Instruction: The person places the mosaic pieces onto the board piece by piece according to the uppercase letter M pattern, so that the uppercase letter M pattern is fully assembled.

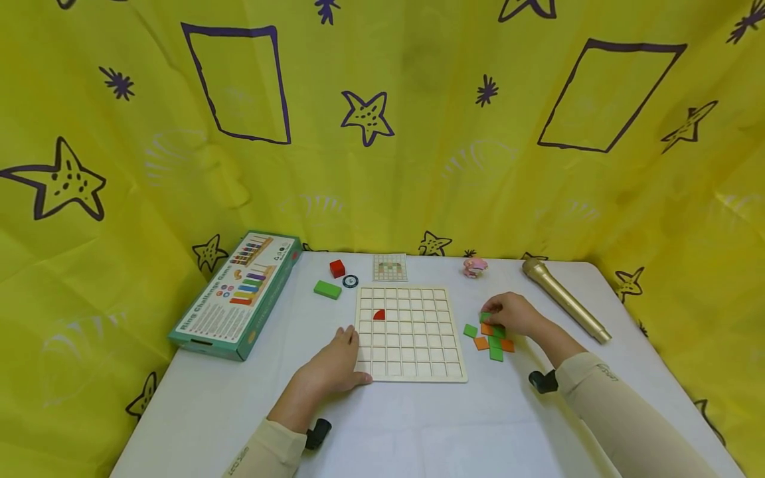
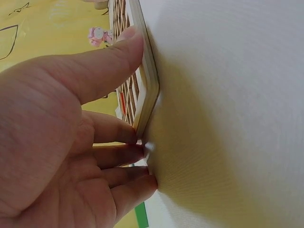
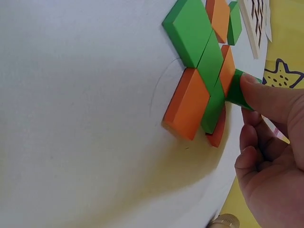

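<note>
A pale wooden grid board (image 1: 410,334) lies on the table, with a red quarter-round piece (image 1: 379,315) in one of its squares. At the board's near left corner is my left hand (image 1: 337,364), thumb on the front edge and relaxed fingers along the left side; the thumb (image 2: 126,50) overlaps the rim in the left wrist view. My right hand (image 1: 515,313) pinches a green tile (image 3: 237,89) between thumb and fingers, tilted up beside the other tiles. Around it lie several green tiles (image 3: 189,32) and orange tiles (image 3: 188,105), edge to edge or slightly overlapping.
Behind the board lies a pattern card (image 1: 390,267). Left of it are a red cube (image 1: 337,268), a green block (image 1: 327,289) and a dark round token (image 1: 350,281). A game box (image 1: 239,292) stands far left. A pink figurine (image 1: 475,267) and gold microphone (image 1: 564,299) sit at right.
</note>
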A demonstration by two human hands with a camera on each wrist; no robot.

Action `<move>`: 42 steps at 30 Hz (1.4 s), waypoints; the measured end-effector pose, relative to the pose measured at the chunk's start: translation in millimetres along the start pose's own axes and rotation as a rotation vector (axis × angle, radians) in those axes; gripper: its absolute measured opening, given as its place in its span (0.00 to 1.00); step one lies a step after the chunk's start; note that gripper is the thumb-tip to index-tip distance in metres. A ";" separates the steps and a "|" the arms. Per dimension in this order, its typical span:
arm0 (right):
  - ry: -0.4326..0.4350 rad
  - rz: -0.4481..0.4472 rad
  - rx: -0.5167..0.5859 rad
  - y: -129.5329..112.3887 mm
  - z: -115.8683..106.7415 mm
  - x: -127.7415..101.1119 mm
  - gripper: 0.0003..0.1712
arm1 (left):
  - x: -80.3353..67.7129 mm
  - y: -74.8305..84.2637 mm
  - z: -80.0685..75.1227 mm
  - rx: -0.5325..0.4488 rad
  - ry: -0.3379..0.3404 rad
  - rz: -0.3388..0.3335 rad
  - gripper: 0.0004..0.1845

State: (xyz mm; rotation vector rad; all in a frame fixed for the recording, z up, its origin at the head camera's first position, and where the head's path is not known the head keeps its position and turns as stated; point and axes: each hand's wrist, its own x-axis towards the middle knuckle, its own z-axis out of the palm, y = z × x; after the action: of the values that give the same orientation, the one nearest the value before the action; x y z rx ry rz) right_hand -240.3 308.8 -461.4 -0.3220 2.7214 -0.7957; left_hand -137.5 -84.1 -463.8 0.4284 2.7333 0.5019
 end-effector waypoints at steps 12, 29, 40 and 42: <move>0.022 0.005 0.045 -16.8 -2.1 8.2 0.09 | -1.2 0.7 -1.8 -0.018 0.007 -0.006 0.51; 0.028 -0.094 0.098 -50.8 10.5 29.8 0.13 | -0.8 1.0 -0.9 -0.008 -0.003 -0.013 0.50; 0.007 -0.123 0.164 -63.5 16.1 38.3 0.14 | 0.0 2.3 -0.3 -0.005 0.001 -0.023 0.50; 0.005 -0.124 0.174 -66.5 18.3 39.6 0.14 | 0.3 1.6 0.6 -0.004 0.001 -0.026 0.51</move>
State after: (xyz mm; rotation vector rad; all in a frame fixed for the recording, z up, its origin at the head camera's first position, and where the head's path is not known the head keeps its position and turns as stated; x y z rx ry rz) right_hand -262.4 233.7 -447.6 -0.4531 2.6337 -1.0602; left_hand -137.2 -82.3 -463.8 0.3911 2.7348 0.5014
